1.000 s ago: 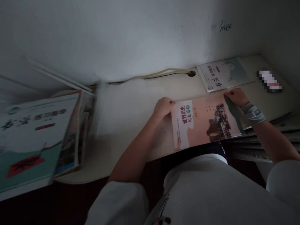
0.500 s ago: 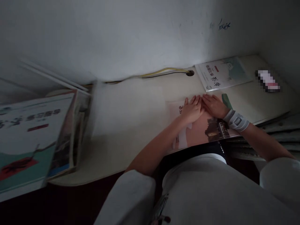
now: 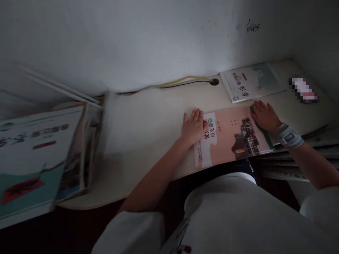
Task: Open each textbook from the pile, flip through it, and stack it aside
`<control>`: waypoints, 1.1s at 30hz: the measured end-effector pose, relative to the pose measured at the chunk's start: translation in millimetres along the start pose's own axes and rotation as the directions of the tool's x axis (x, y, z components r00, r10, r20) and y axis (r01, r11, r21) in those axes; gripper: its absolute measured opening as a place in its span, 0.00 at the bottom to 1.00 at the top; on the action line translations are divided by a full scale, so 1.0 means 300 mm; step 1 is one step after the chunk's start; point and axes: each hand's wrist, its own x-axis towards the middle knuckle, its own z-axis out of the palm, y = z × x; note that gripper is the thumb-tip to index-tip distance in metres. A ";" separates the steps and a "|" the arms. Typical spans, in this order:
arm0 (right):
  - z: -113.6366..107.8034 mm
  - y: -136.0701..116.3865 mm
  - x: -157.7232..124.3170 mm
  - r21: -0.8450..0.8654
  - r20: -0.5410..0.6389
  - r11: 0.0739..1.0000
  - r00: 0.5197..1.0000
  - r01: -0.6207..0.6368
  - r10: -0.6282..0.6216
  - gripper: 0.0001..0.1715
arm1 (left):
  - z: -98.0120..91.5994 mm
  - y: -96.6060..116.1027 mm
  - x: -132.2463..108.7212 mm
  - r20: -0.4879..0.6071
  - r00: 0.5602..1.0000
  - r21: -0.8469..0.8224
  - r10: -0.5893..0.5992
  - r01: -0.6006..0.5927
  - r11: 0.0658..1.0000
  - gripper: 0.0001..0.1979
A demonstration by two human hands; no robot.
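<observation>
A pink workbook (image 3: 225, 132) with a green edge and a clear plastic cover lies flat at the front of the pale table (image 3: 148, 130). My left hand (image 3: 194, 125) rests open over its left edge, fingers stretched toward the wall. Over the upper right corner and green edge lies my right hand (image 3: 266, 114), also open with fingers spread; a grey band is on that wrist. Just behind the pink workbook, a white and teal workbook (image 3: 251, 83) in a plastic cover sits near the wall.
Books stand at the left end, the front one a large white and green workbook (image 3: 31, 158). Yellow and black cables (image 3: 185, 79) run along the wall into a round hole (image 3: 214, 82). A blurred-out dark and pink object (image 3: 303, 90) lies far right.
My hands have moved apart from the middle of the pink workbook, the left one to its left edge and the right one to its right edge. More of the cover shows.
</observation>
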 end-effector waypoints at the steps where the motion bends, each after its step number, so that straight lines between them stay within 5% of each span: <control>1: -0.009 -0.025 0.005 -0.021 -0.010 1.000 1.000 0.001 -0.001 0.29 | -0.003 0.026 0.001 -0.014 1.000 0.026 0.004 -0.004 1.000 0.29; 5: -0.043 -0.152 0.042 0.000 0.065 0.989 0.987 0.147 -0.147 0.28 | -0.017 0.188 -0.036 0.054 0.995 0.026 0.090 -0.091 0.996 0.28; 9: -0.039 -0.252 0.109 0.104 0.114 0.958 0.953 0.268 -0.280 0.28 | -0.015 0.352 -0.206 0.009 0.977 -0.285 0.213 -0.201 0.937 0.28; 11: -0.028 -0.271 0.144 0.126 0.111 0.945 0.942 0.303 -0.317 0.27 | 0.013 0.403 -0.318 0.038 0.948 -0.604 0.316 -0.230 0.763 0.25; 14: -0.020 -0.273 0.178 0.125 0.103 0.930 0.928 0.344 -0.357 0.25 | 0.101 0.436 -0.439 0.304 0.870 -0.903 0.388 0.134 0.407 0.23; 17: -0.027 -0.271 0.178 0.092 0.098 0.941 0.937 0.327 -0.335 0.23 | 0.207 0.439 -0.471 0.466 0.854 -0.881 0.232 0.473 0.031 0.31; 19: -0.034 -0.271 0.163 0.082 0.102 0.943 0.938 0.324 -0.331 0.23 | 0.263 0.440 -0.468 0.511 0.855 -0.832 0.090 0.519 -0.197 0.34; 21: -0.039 -0.270 0.147 0.090 0.109 0.936 0.931 0.340 -0.349 0.23 | 0.303 0.440 -0.472 0.527 0.850 -0.807 0.000 0.501 -0.313 0.32; 24: -0.040 -0.266 0.135 0.111 0.103 0.929 0.926 0.353 -0.364 0.22 | 0.346 0.426 -0.504 0.521 0.854 -0.826 -0.011 0.500 -0.260 0.29; 30: -0.055 -0.298 0.115 0.123 0.118 0.925 0.920 0.359 -0.373 0.19 | 0.410 0.348 -0.565 0.460 0.888 -0.876 -0.014 0.456 0.156 0.22; 33: -0.063 -0.327 0.087 0.072 0.165 0.933 0.919 0.352 -0.359 0.20 | 0.396 0.319 -0.577 0.448 0.889 -0.884 0.090 0.427 0.189 0.22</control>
